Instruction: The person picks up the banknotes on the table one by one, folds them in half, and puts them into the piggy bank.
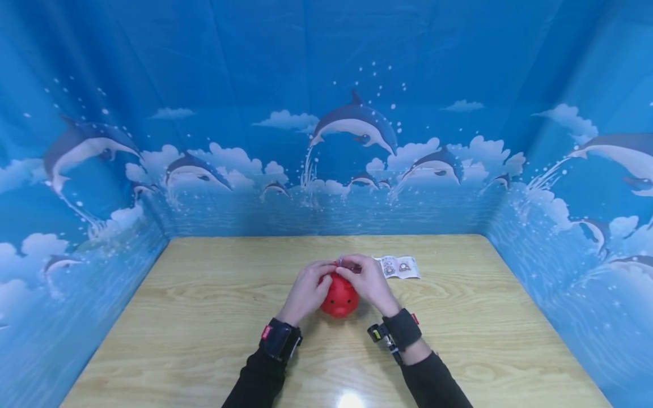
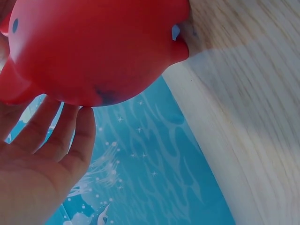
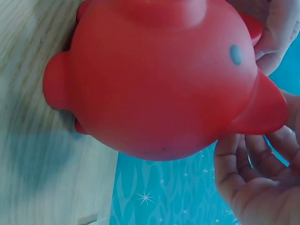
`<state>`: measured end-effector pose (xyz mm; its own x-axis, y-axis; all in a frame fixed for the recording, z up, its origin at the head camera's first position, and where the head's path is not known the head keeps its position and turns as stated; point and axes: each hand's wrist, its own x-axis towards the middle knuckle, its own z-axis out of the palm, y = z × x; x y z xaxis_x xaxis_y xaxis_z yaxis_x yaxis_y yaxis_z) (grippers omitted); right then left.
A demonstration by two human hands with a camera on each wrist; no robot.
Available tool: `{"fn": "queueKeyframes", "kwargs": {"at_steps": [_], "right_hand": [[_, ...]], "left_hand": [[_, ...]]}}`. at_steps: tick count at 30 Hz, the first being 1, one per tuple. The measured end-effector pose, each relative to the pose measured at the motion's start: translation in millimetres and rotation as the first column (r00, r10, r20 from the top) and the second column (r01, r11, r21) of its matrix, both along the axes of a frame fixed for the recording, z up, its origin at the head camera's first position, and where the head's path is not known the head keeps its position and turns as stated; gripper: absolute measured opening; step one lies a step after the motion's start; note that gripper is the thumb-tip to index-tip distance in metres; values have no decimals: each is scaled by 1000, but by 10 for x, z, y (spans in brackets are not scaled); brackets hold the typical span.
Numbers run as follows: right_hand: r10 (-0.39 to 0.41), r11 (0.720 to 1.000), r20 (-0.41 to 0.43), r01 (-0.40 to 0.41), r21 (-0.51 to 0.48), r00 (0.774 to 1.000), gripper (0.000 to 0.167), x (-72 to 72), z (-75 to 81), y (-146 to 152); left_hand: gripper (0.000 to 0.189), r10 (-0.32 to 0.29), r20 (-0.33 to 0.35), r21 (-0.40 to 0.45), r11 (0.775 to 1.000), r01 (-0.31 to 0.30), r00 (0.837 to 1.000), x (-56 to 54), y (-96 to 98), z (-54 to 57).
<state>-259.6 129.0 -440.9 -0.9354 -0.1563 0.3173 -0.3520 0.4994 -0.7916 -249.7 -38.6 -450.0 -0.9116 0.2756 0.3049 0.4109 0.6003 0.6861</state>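
A round red piggy bank (image 1: 339,297) stands upright on the table, its face and two dark eyes towards me. My left hand (image 1: 308,288) grips its top left side, thumb and fingers about the ear; in the left wrist view, several fingertips touch its body. At its top my right hand (image 1: 367,277) pinches a small purplish folded slip (image 1: 339,262), mostly hidden by fingers. The right wrist view shows the piggy bank's ear (image 3: 265,108) in front of the right-hand fingers (image 3: 229,164), with the fingertips close against the red body.
A pale printed paper slip (image 1: 400,267), creased and banknote-like, lies behind the right hand on the wooden table (image 1: 214,317). A blue curtain (image 1: 245,141) with dolphins encloses the back and both sides. Each wrist wears a black strap (image 1: 401,330) with a small camera.
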Motion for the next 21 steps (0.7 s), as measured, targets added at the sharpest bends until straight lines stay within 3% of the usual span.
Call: {"fn": "queueKeyframes", "kwargs": {"at_steps": [9,17,21], "right_hand": [[1,999,-25,0,51,1000,20,-7,-16,10],[16,998,-37,-13,68,999,21,0,-18,19],[18,998,-3,-18,61,1000,21,18,-1,12]], "left_hand": [[34,-20,20,-4,1000,20,1000,3,-26,0],[69,-56,118,-55,996,63,991,8,-73,-92],[83,-60,175,-35,997,67,983,6,-60,-154]]}}
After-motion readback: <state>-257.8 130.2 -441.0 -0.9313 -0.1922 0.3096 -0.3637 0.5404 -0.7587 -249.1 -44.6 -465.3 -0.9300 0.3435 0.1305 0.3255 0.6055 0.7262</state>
